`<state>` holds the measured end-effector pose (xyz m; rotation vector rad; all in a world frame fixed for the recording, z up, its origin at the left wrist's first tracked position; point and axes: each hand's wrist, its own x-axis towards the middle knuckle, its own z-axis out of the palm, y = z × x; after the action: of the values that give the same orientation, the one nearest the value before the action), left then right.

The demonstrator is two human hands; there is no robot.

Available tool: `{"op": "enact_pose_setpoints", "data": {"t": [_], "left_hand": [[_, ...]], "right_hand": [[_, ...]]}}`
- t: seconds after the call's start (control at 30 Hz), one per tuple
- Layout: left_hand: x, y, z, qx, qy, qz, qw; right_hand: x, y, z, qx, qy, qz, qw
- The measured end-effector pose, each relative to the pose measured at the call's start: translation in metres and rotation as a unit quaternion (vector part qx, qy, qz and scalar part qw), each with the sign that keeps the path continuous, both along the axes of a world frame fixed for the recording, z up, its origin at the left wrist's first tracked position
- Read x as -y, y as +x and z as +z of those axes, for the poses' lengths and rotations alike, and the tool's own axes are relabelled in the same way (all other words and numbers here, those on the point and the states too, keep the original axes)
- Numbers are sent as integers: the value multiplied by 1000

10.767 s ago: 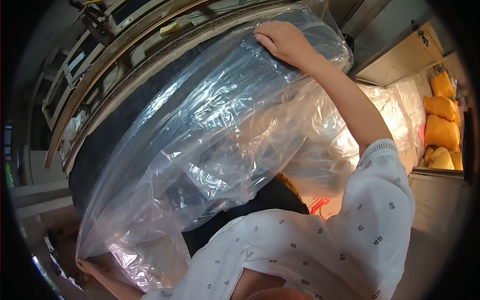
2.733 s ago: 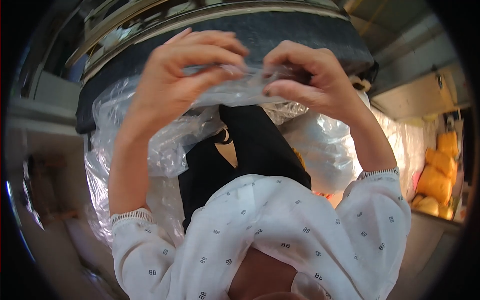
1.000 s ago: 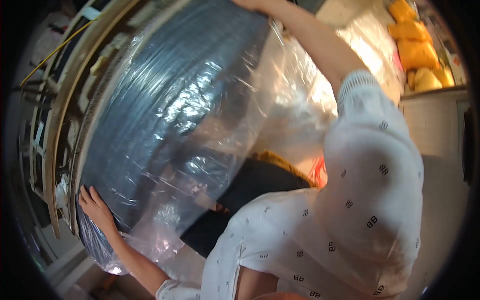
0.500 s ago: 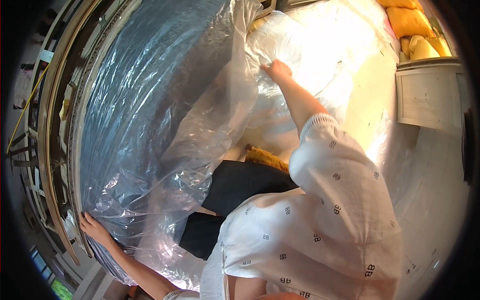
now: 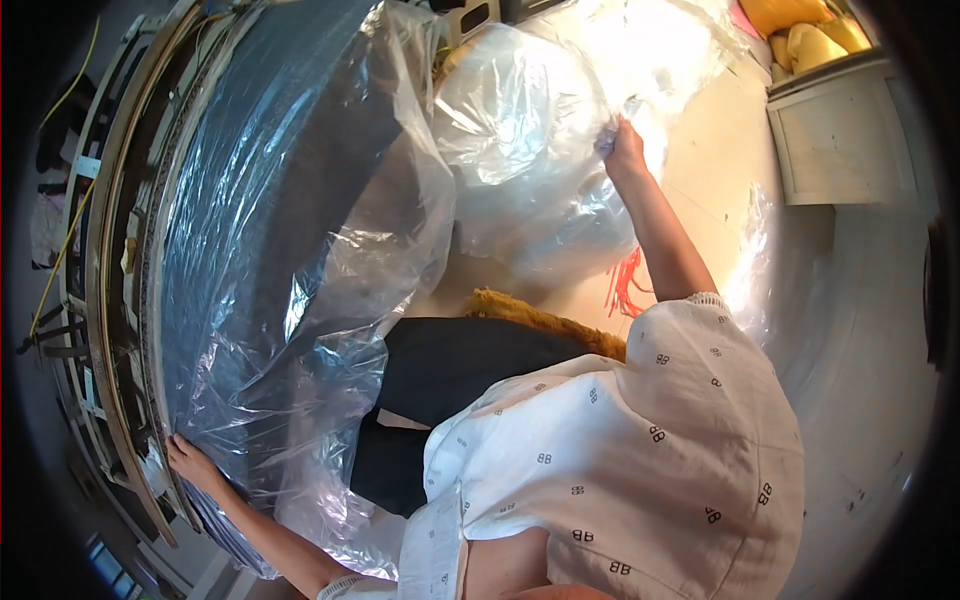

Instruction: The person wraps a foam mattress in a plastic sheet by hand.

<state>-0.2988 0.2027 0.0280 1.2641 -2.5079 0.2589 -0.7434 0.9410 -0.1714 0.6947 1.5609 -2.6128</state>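
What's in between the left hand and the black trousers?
In the head view, the crinkly clear plastic sheet stretches between the left hand and the black trousers.

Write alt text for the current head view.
A person's left hand touches the left edge of a large, shiny clear plastic sheet, while the right hand reaches out and grips a bulky clear plastic heap on the right. Yellow bundles show at upper right.
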Motion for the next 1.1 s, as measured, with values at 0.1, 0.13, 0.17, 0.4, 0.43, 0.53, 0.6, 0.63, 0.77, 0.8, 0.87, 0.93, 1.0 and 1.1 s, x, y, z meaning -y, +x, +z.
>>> {"op": "enact_pose_setpoints", "data": {"t": [0.1, 0.13, 0.17, 0.4, 0.43, 0.53, 0.6, 0.63, 0.77, 0.8, 0.87, 0.93, 1.0, 1.1], "left_hand": [[13, 19, 7, 2, -17, -5, 1000], [-3, 4, 14, 4, -22, -28, 999], [-22, -13, 18, -49, -80, -117, 989], [-394, -220, 32, -201, 489, -450, 719], [-417, -230, 16, -183, 558, -474, 656], [-444, -246, -25, -168, 670, -452, 565], [-445, -249, -35, -94, 800, -368, 465], [-448, -249, -31, -175, 812, -329, 449], [-417, -252, -45, -265, 806, -233, 475], [-408, -249, -54, -268, 804, -228, 479], [-398, -248, -77, -204, 671, -297, 648], [-391, -240, -85, -136, 522, -347, 767], [-387, -238, -84, -67, 350, -386, 851], [-396, -237, -59, -150, 345, -403, 834]], "right_hand": [[49, 29, 107, -91, 78, 28, 992], [53, 38, 121, -143, 137, 54, 979], [53, 48, 125, -154, 130, 106, 974], [89, 126, 181, -175, 53, 322, 929], [96, 131, 185, -187, -3, 380, 906], [109, 147, 207, -154, 28, 469, 869], [92, 143, 204, -139, 69, 503, 850], [76, 140, 195, -143, 108, 451, 874], [34, 127, 190, -142, 155, 276, 938], [33, 123, 201, -155, 106, 227, 956], [13, 112, 234, -182, -99, 106, 972], [-5, 101, 259, -323, -342, 279, 837], [1, 106, 269, -323, -203, 252, 889], [24, 110, 269, -326, 275, 275, 862]]}}
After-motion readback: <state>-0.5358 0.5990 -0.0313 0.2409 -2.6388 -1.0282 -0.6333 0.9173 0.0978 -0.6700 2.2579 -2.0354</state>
